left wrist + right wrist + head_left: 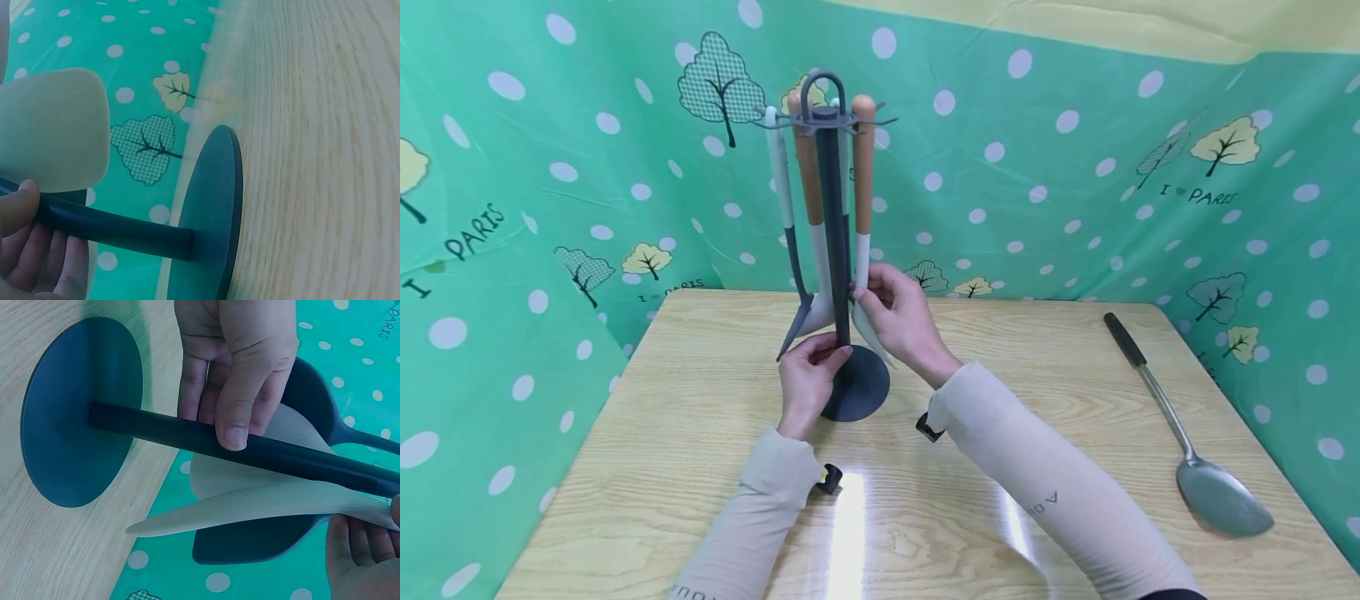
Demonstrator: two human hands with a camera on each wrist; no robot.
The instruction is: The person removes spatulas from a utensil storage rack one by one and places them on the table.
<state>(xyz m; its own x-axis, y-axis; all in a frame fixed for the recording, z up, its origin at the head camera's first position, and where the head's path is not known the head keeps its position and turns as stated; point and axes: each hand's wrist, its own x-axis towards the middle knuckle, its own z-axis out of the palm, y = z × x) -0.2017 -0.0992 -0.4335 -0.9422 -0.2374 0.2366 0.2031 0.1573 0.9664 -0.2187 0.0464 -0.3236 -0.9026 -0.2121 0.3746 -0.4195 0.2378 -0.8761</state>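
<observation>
Green cloth printed with white dots, little trees and the word PARIS [977,192] hangs behind and beside a pale wood-grain worktop [730,483]. From the head view, a dark metal utensil stand with a round base and a pronged top [834,225] stands upright toward the worktop's far edge, slightly left of the middle. The person's left hand [808,375] pinches its pole low down, just above the base. The right hand [904,321] grips the white neck of a pale spatula with an orange-brown handle [863,183], whose top is at the stand's prongs. A mint-handled utensil with a dark head [780,175] hangs on the left side, beside a second orange-brown-handled utensil with a white neck [808,179]. Near the worktop's right edge lies a steel wok turner with a black handle [1221,497], handle end toward the far edge.

The left wrist view shows the left thumb and fingers around the pole, the spatula's broad pale blade close beside it, and the base flat on the wood.

From the right wrist, the right-hand fingers curl at the spatula's neck, its curved blade seen edge-on; a dark, straight-edged utensil head [253,542] shows behind it.
</observation>
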